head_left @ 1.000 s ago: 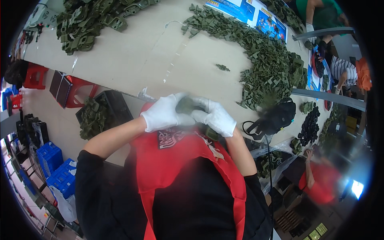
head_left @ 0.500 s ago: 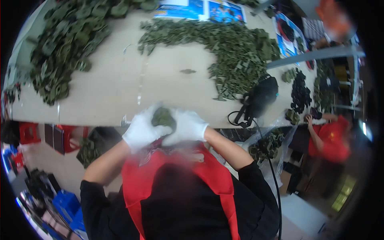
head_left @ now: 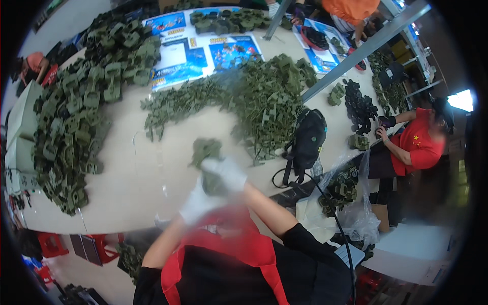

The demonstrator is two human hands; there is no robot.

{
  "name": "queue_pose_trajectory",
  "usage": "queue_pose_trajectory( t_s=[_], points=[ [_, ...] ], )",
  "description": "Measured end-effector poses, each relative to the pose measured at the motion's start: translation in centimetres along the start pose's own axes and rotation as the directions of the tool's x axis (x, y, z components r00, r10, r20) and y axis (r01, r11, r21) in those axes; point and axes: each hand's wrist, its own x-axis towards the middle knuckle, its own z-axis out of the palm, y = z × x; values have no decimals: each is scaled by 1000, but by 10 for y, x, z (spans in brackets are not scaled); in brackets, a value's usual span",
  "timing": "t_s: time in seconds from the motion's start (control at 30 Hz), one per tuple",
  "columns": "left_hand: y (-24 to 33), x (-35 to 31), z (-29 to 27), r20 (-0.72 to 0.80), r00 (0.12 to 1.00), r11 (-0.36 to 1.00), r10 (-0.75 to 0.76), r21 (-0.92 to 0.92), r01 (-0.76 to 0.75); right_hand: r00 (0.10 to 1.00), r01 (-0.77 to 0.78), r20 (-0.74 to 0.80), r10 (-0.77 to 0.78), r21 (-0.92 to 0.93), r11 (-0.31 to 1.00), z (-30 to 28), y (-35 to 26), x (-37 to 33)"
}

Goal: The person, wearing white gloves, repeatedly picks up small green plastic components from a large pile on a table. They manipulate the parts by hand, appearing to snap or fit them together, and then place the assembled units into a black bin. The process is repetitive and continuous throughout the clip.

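In white gloves, my left hand (head_left: 199,204) and my right hand (head_left: 226,174) are close together above the front of the table, blurred by motion. A dark green moulded part (head_left: 213,184) sits between them, with my left hand closed around its lower side. Another green lobe (head_left: 207,149) projects just past my right fingers; I cannot tell whether it is the same part or a second one. My right hand is closed over the green, its fingertips smeared.
Large green parts (head_left: 76,132) are heaped at the left, small green pieces (head_left: 267,99) at centre right. A black bag-like object (head_left: 307,140) with a cable lies right of my hands. A grey metal bar (head_left: 363,53) slants overhead. A person in red (head_left: 419,137) works at the right.
The view has tilted up and shows more of the table's far side. My hands moved from the table edge to over the tabletop, and my right hand has shifted forward past my left.
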Motion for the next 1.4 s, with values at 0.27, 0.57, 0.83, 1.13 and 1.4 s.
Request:
queue_pose_trajectory(
  t_s=[0.27, 0.57, 0.83, 1.13, 1.4],
  points=[
    [-34, 68, -13, 64, 910, 911, -409, -22, 411, 998, -23, -65, 6, -260, 965, -42, 13, 67],
    [-38, 71, -148, -859, 511, 827, 38, 313, 466, 767, 544, -518, -379, 211, 812, -324, -245, 206],
    [-11, -7, -348, -893, -443, 895, 78, -133, 427, 641, 593, -730, -235, 278, 756, -317, -246, 257],
    [-37, 0, -334, -997, -48, 998, -63, -61, -31, 992, -107, -71, 102, -60, 992, -156, -15, 141],
    [-19, -28, -121, -430, 887, 543, 167, -711, -447, 986, 75, 167, 9, -492, 868, 18, 30, 49]
  ],
)
